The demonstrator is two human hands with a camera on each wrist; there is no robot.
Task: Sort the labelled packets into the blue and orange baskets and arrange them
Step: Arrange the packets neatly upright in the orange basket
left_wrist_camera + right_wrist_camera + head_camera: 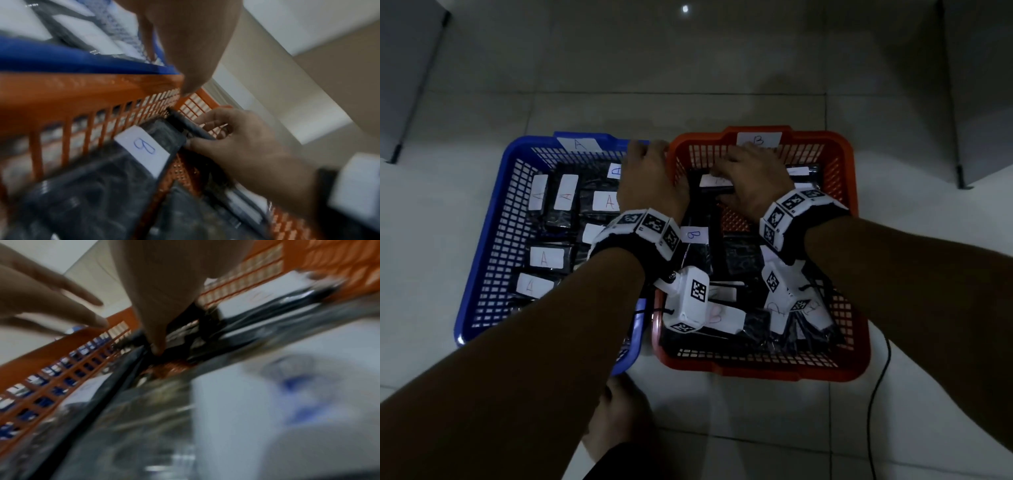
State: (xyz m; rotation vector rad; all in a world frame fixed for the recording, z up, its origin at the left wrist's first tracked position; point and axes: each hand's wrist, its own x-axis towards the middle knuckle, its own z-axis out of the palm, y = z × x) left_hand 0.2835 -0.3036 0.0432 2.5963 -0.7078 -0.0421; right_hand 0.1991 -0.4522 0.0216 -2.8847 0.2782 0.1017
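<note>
While a bare foot [616,414] is showing at the near edge of the head view on the pale tiled floor [722,428], a black cable [876,394] is trailing beside the orange basket [756,370]. Both forearms are reaching forward, each wearing a wrist band covered in black-and-white marker squares.

Side by side and touching, the blue basket [482,274] is lying on the left and the orange one on the right. Black packets with white labels marked A [544,257] are lying flat inside the blue basket; a packet marked B [695,236] and others like it are lying in the orange one, with a patch of bare mesh bottom showing between them.

Farther in, the left hand [650,178] is resting over the meeting rims of the two baskets, its fingers stretched forward and lying on the rims, gripping nothing that I can see. The right hand [753,181] is sitting inside the orange basket near its far wall. In the left wrist view its thumb and fingertips [207,125] are curling around the end of a dark packet [191,128] by that wall, pinching it; the right wrist view is too blurred to add more.

At the far rims, a white tag marked A [578,144] is sitting on the blue basket and a tag marked B [758,138] on the orange one.
</note>
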